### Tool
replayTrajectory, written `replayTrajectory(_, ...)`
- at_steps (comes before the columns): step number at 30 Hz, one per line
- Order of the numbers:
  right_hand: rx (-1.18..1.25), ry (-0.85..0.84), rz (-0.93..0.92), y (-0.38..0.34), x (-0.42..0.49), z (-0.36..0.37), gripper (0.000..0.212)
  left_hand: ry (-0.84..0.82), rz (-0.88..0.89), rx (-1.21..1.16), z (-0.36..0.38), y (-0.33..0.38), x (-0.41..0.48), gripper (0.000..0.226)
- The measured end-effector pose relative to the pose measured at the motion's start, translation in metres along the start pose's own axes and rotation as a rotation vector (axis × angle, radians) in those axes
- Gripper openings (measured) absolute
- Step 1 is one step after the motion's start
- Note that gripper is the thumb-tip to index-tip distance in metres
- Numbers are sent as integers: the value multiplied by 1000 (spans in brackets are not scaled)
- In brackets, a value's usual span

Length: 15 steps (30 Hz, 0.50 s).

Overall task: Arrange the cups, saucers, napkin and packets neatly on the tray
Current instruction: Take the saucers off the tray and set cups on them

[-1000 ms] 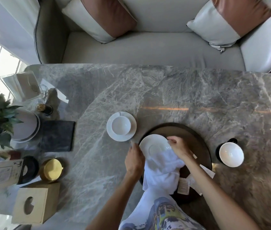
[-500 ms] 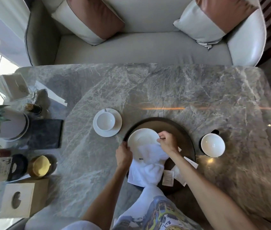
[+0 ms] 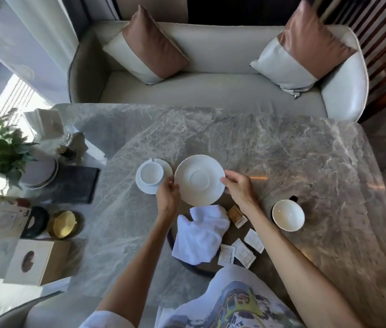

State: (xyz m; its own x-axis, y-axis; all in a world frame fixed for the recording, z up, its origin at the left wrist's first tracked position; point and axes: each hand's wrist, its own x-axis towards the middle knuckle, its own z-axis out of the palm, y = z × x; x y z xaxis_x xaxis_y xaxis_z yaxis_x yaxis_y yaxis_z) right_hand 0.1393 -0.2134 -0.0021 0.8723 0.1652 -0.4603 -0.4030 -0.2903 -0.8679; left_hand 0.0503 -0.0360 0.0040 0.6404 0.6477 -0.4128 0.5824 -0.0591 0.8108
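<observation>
The left hand [image 3: 168, 197] and right hand [image 3: 240, 188] pinch opposite rims of the empty saucer [image 3: 200, 179] between them, level and seemingly held above the tray [image 3: 188, 269], likely to free room. Just beneath the fingers lie the crumpled napkin [image 3: 201, 235] and loose packets [image 3: 242, 253]; one cup [image 3: 151, 174] stands just outside the left fingers, another cup [image 3: 287, 215] beyond the right.

We hold the empty round white china saucer [image 3: 200, 180] between our hands, left hand [image 3: 168, 197] at its left rim, right hand [image 3: 240, 188] at its right, over the far side of the dark round tray [image 3: 187, 268]. Left of it, a small white china cup [image 3: 151, 174] stands on a second white saucer [image 3: 145, 189] on the grey marble table [image 3: 281, 150]. On the tray, nearer us, lies the crumpled white cloth napkin [image 3: 201, 235], the small paper packets [image 3: 241, 252] to its right. Right of the tray, on the table, stands a dark-walled cup [image 3: 287, 215].
</observation>
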Motion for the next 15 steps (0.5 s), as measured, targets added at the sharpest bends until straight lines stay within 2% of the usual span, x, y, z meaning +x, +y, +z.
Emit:
replayTrajectory(5, 29, -95, 65, 14, -35, 55, 33, 49, -66, 79, -63, -41, 1, 22)
replayTrajectory(8, 31, -144, 170, 34, -57, 98, 31, 53, -129, 91, -98, -77, 9, 22)
replayTrajectory(15, -86, -29, 358, 70, -86, 187, 32, -37, -211, 155, -148, -144, 33, 22)
